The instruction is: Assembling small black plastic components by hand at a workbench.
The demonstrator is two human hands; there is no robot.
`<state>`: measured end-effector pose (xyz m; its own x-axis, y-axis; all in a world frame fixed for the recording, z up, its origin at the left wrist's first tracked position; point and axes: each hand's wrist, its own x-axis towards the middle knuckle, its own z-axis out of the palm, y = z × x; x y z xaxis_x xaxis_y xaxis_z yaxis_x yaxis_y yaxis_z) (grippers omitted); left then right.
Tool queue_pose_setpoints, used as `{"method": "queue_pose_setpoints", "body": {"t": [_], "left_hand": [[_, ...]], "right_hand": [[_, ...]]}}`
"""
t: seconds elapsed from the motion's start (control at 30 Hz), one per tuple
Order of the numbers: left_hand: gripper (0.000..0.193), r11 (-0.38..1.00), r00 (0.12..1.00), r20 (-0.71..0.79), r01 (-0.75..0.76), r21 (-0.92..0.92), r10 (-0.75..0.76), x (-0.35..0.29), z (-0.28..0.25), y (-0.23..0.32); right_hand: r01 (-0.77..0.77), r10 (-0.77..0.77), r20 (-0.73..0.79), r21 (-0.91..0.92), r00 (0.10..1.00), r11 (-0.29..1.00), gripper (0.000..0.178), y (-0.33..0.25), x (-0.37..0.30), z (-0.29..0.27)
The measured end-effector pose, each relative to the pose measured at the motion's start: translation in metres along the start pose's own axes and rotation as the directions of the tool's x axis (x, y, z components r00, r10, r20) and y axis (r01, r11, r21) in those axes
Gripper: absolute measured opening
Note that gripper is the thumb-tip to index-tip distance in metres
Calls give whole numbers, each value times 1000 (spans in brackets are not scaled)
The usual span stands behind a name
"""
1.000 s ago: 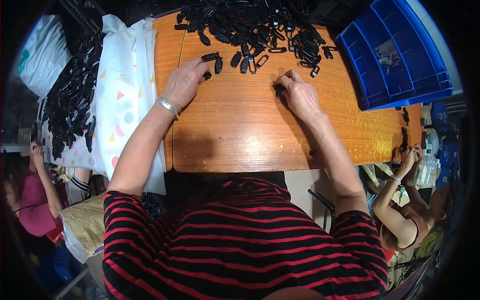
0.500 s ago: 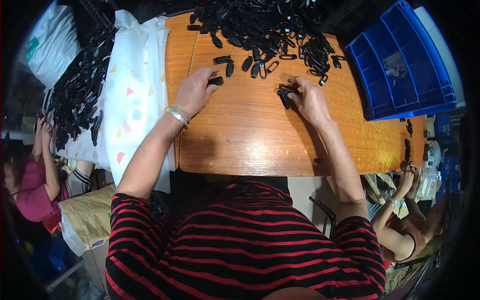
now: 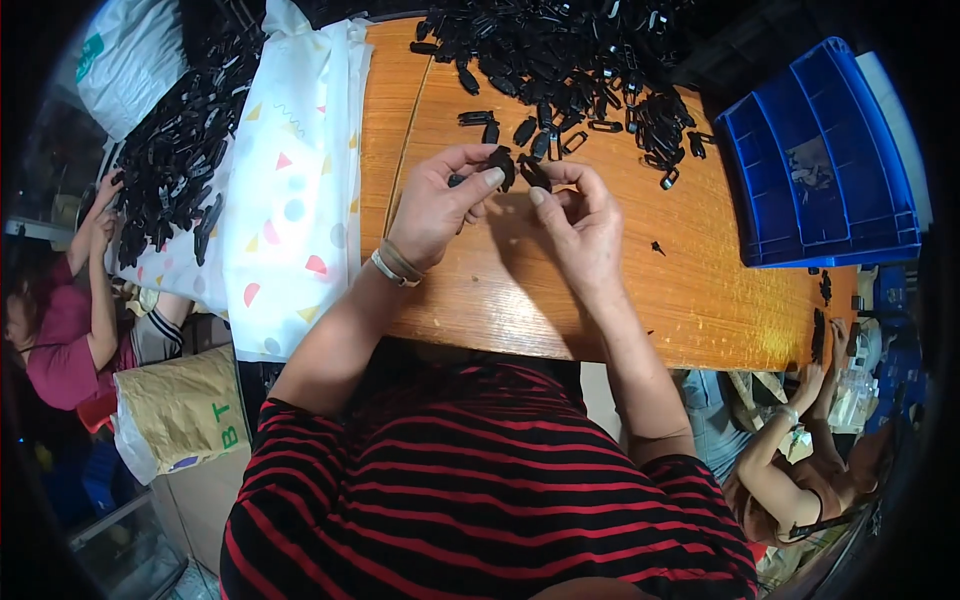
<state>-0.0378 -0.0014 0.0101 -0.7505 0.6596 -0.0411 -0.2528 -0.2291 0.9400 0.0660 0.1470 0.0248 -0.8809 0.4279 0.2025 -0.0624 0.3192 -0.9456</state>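
Note:
My left hand (image 3: 436,210) pinches a small black plastic part (image 3: 504,168) between thumb and fingers; a second dark end shows under its fingers. Facing it, my right hand (image 3: 582,228) grips a black plastic frame piece (image 3: 533,172), thumb on top. The two parts are held close together above the wooden table (image 3: 480,300), with a narrow gap between them. Just beyond my fingers lie several loose black parts (image 3: 525,130), some solid ovals and some open frames. They lie at the near edge of a large pile of black plastic parts (image 3: 540,60).
A white patterned plastic sheet (image 3: 295,210) hangs over the left side, with another heap of black parts (image 3: 185,150) beyond it. A blue crate (image 3: 820,160) stands tilted at the right. Tiny dark bits (image 3: 658,247) lie on the tabletop. Other people work at both sides.
My hands have come together over the table, the left moving right and the right moving left, each with a black part. The whole view has shifted slightly.

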Motion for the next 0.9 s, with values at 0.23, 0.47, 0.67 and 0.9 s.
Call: {"method": "queue_pose_setpoints", "body": {"t": [0.23,0.47,0.67,0.9], "left_hand": [[30,998,999,-11,-47,37,47,-12,10,12],[28,966,982,-66,-163,202,179,-21,10,1],[29,903,937,-86,-298,310,339,-30,23,-5],[27,952,968,0,-248,180,252,-38,29,4]], "right_hand": [[84,-83,-16,70,996,994,25,4,-3,13],[222,-232,-40,-170,972,960,20,3,-8,17],[433,-466,-41,-303,884,849,24,1,-13,21],[317,-358,-74,-324,931,891,35,1,-22,19]]}}
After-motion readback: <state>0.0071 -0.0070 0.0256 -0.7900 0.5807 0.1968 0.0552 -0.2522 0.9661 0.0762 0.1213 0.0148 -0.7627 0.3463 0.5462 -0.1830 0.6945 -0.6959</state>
